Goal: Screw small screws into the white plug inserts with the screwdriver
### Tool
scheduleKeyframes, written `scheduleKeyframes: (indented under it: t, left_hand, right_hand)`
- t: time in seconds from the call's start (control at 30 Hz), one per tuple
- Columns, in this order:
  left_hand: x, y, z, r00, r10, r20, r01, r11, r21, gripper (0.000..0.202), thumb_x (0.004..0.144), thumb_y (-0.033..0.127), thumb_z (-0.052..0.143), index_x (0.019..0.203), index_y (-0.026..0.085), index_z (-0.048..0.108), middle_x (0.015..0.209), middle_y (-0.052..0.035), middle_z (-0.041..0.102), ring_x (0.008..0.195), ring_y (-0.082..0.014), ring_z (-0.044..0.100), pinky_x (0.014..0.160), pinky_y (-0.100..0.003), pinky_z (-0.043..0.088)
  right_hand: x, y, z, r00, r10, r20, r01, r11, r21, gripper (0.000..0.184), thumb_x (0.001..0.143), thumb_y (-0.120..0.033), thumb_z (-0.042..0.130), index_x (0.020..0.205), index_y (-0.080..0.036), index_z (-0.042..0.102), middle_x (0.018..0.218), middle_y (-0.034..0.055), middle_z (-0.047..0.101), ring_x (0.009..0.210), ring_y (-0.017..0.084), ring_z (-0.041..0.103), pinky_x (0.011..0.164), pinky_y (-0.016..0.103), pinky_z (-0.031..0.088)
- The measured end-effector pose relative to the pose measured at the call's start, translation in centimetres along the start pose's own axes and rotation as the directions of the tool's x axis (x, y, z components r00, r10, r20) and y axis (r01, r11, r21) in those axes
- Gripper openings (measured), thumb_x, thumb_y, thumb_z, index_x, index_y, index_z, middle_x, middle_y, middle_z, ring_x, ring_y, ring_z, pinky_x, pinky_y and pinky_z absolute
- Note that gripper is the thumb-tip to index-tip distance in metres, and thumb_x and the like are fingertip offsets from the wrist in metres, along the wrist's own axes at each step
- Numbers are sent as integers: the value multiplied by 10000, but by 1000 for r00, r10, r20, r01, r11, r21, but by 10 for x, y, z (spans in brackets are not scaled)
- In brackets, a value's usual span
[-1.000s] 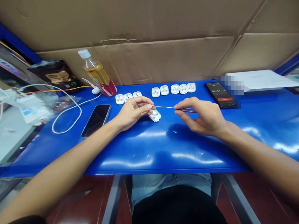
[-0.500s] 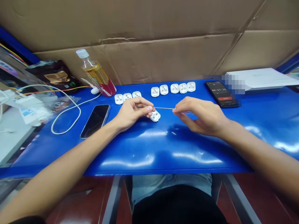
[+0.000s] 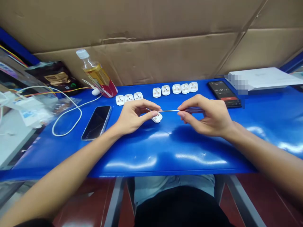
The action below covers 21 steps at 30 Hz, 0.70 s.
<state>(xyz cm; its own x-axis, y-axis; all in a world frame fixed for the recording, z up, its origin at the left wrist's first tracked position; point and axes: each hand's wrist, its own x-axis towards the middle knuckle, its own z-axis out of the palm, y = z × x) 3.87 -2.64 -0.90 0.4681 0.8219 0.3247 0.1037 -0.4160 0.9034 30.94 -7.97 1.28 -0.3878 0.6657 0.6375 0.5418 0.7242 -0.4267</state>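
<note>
A thin screwdriver [image 3: 169,111] with a slim metal shaft and a see-through handle lies level between my two hands. My right hand [image 3: 207,116] is closed on it, with thumb and fingertips pinching where the shaft meets the handle. The shaft's far end runs into the fingertips of my left hand [image 3: 138,115], which are pinched together; the tip is hidden, and any small part there cannot be made out. Just below those fingertips a white socket piece [image 3: 157,118] with metal contacts rests on the blue table [image 3: 142,151], partly covered by my left hand.
Similar white socket pieces stand in a row at the back, a left group [image 3: 120,100] and a right group [image 3: 177,89]. A phone [image 3: 97,123], white cable [image 3: 67,108] and tilted drink bottle [image 3: 98,75] are on the left. A phone showing a timer [image 3: 222,91] and white box [image 3: 262,78] occupy the right.
My right hand has turned slightly, bringing the screwdriver's handle into clearer view. My left hand's fingertips have shifted a little right along the shaft. The socket piece below stays put.
</note>
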Motion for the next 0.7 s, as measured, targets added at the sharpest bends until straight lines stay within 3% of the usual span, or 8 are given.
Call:
scheduleKeyframes:
  t: [0.13,0.3,0.47,0.7]
  left_hand:
    - [3,0,-9,993,97,61,-103,989,103,347,850,391,876,1129,195,812,1129,-113,793,1043,-251,731,869,-350,578]
    - [7,-3,-23,969,110,223,-195,893,406,502,801,502,893,1199,216,785,1174,-102,768,900,-208,654,744,-315,491]
    - [8,-9,-27,967,50,249,-172,850,498,557,807,563,872,1224,204,781,1103,-83,784,841,-193,621,746,-307,456]
    - [6,-14,-25,967,0,254,-143,828,543,507,853,530,845,1253,223,787,955,-35,781,765,-158,620,716,-278,449]
  right_hand:
    - [0,0,0,1000,-11,-16,10,1000,-6,45,979,-244,687,1022,-244,703,849,-5,792,651,170,760,639,308,632]
    - [0,4,0,999,-41,34,43,996,-78,59,973,-247,684,1029,-261,692,821,-18,795,673,185,775,609,304,607]
    - [-2,12,2,989,-63,137,87,981,-172,84,988,-291,665,1069,-272,676,849,-11,803,698,197,773,579,294,554]
    - [0,13,4,970,-31,242,71,985,-156,137,1031,-298,612,1139,-237,672,964,25,821,801,205,785,646,277,537]
